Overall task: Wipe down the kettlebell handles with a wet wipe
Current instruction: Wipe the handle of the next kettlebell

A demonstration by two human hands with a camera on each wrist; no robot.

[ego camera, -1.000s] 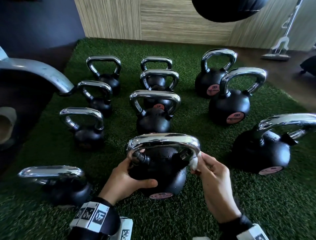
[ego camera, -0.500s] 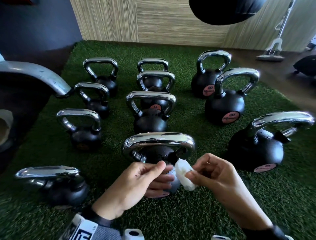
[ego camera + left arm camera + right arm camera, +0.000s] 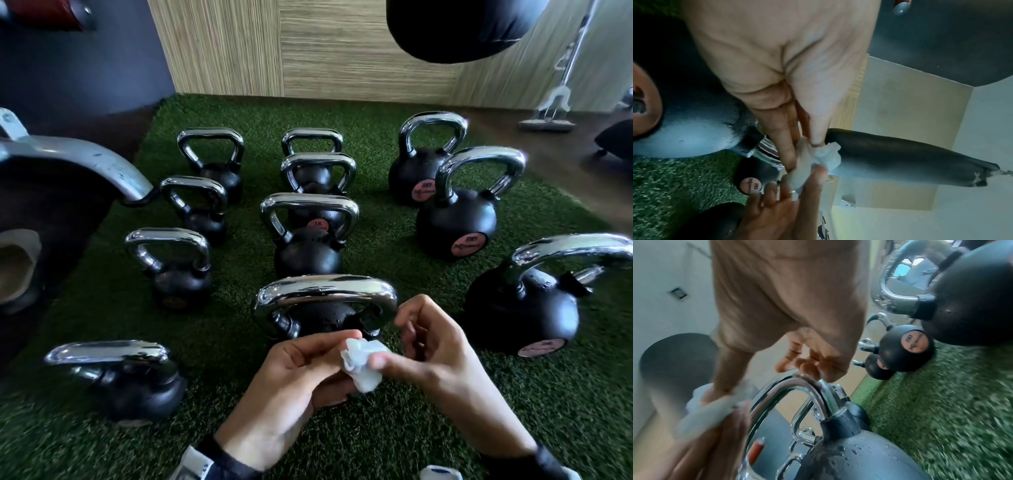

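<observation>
Two hands meet just in front of the nearest kettlebell (image 3: 318,315), with a crumpled white wet wipe (image 3: 361,366) held between them. The left hand (image 3: 291,380) pinches the wipe between its thumb and fingertips, as the left wrist view shows most plainly. The right hand (image 3: 435,356) grips the other side of the wipe with its thumb and forefinger, while its remaining fingers curl loosely above, close to the right end of the kettlebell's chrome handle (image 3: 325,291). The wipe hangs in the air in front of that kettlebell's black body, touching neither the handle nor the green turf (image 3: 376,445) below.

Water drops show on the black body of the nearest kettlebell in the right wrist view. Directly behind it stands a row of three more kettlebells, one after another. To its left sit four smaller ones, the closest of them leaning at the lower left. To its right stand three larger ones with pink round labels (image 3: 467,243) on their sides. All rest on the turf. Above and behind the nearest kettlebell hangs a black punching bag (image 3: 462,31), in front of a striped wooden wall (image 3: 308,48). Far left of the kettlebell lies a large dark weight with a grey metal bar (image 3: 85,161).
</observation>
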